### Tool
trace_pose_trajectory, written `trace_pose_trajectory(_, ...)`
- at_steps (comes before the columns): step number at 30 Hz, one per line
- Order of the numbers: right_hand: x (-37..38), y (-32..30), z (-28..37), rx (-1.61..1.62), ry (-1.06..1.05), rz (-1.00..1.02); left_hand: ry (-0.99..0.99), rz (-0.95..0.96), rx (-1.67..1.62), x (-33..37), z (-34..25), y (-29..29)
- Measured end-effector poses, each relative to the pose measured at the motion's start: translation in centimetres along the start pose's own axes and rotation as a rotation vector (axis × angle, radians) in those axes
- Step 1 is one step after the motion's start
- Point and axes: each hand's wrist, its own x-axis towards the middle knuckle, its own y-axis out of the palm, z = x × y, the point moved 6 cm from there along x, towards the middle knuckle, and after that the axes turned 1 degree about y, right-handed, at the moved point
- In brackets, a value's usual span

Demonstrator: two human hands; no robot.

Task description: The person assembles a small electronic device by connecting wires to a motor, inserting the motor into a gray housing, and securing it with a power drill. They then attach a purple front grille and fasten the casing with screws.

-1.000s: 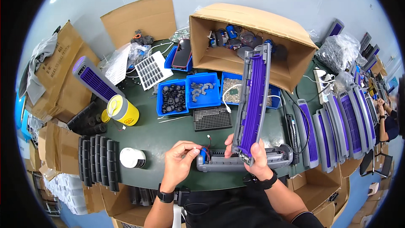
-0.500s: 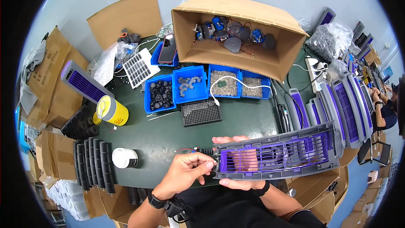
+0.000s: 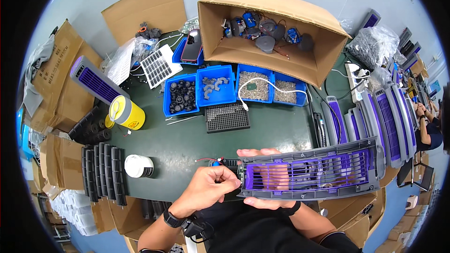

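Note:
A long grey fan housing with a purple grille point(image 3: 307, 172) lies across my right hand point(image 3: 273, 178), which supports it from below. Fingers of that hand show past the far edge and through the slats, and its thumb lies along the near edge. My left hand point(image 3: 208, 189) is closed in a pinch at the housing's left end, beside a small green circuit board point(image 3: 241, 172). Whatever is between those fingertips is hidden. Just beyond the left hand is a small blue part with red wires point(image 3: 215, 163).
Blue bins point(image 3: 181, 110) hold black knobs, grey clips and small screws. Behind them stands a cardboard box of motors point(image 3: 206, 33). Finished-looking fan housings point(image 3: 386, 124) lean at the right. A white tub point(image 3: 138, 166), yellow canister point(image 3: 126, 112) and black rollers point(image 3: 103, 172) sit left.
My left fingers have curled in more at the housing's end, with the thumb less extended. The housing has barely moved; the whole view has shifted slightly.

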Motion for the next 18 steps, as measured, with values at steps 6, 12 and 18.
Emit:
trace_pose_trajectory(6, -0.06, -0.1, 0.06, -0.071, 0.004, 0.046, -0.029, -0.013, 0.07, 0.07, -0.71, 0.24)
trace_pose_trajectory(12, -0.09, -0.16, 0.11, -0.05, 0.006, 0.037, -0.061, 0.009, 0.072, 0.11, -0.88, 0.23)
trace_pose_trajectory(18, 0.07, 0.04, 0.07, -0.028, 0.001, 0.04, -0.073, -0.002, 0.079, -0.16, -0.97, 0.17)
